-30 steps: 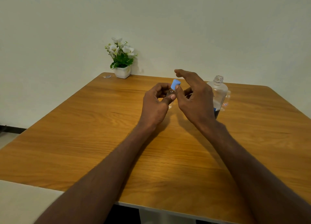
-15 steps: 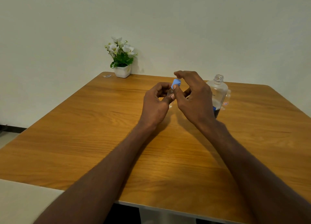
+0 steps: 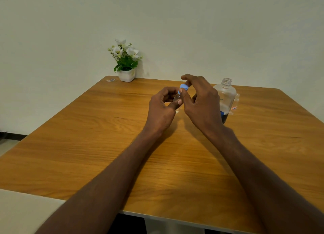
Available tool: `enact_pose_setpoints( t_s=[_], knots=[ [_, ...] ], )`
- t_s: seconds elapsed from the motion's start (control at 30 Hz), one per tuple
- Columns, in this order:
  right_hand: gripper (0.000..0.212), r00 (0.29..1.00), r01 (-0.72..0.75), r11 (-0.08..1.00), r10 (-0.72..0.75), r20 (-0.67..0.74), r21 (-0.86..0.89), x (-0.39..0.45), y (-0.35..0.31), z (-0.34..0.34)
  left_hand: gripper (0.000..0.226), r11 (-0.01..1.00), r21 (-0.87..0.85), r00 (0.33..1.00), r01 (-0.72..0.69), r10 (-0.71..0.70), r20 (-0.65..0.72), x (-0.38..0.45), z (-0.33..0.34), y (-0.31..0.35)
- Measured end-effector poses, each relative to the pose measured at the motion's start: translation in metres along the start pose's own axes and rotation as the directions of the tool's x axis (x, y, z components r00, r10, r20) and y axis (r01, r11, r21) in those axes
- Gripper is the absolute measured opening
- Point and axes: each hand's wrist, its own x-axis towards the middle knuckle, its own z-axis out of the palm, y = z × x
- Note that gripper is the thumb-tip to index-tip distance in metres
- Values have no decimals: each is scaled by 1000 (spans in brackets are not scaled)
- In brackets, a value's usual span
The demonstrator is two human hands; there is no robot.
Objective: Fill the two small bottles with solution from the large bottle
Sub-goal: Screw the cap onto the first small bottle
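Above table (image 3: 87,146): left hand (image 3: 162,109) fingers grip small bottle (image 3: 177,98); right hand (image 3: 201,100) fingers pinch blue cap (image 3: 183,88).

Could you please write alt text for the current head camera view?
A left hand holds a small clear bottle while the right hand pinches its blue cap, above a wooden table. An uncapped large bottle stands right; a potted plant sits behind.

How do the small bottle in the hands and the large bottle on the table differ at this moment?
The small bottle is held off the table in the left hand; the large bottle stands upright on the table, untouched. The small bottle carries a blue cap, pinched by the right hand; the large bottle's threaded neck is open. The large bottle is far bigger. Both are clear.
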Motion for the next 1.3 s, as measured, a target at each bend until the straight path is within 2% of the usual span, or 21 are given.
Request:
enact_pose_setpoints(
  t_s=[0.1,0.27,0.43,0.53,0.67,0.8,0.93,1.03,1.3],
  knots=[
    [48,1000,-3,1000,3,-3,13,1,0,1,29,1000,-19,1000,1,-1,-5,1,-1,-1],
    [45,999,-25,1000,25,-26,4,0,0,2,29,1000,-7,1000,15,-15,-9,1,-1,-1],
    [46,1000,23,1000,-23,-6,6,-1,-2,1,29,1000,-21,1000,13,-13,-4,2,-3,-2],
    [44,1000,-9,1000,9,-23,-11,-1,-2,3,29,1000,-15,1000,7,-7,-5,0,-1,-2],
    [49,1000,19,1000,-19,22,-2,0,-2,1,29,999,-33,1000,19,-19,-7,2,-2,-2],
    [41,1000,16,1000,-16,-6,-8,-1,-3,3,29,1000,-11,1000,10,-10,2,1,-1,-1],
    [45,1000,24,1000,-24,9,2,-1,-2,1,30,999,-33,1000,27,-27,-7,1,-2,-1],
    [35,1000,7,1000,-7,-18,-3,-1,-2,2,30,1000,-21,1000,12,-12,1,0,-2,-1],
    [25,998,-59,996,59,3,-72,-1,1,3,32,999,-30,1000,18,-18,8,0,1,-1]
  ],
)
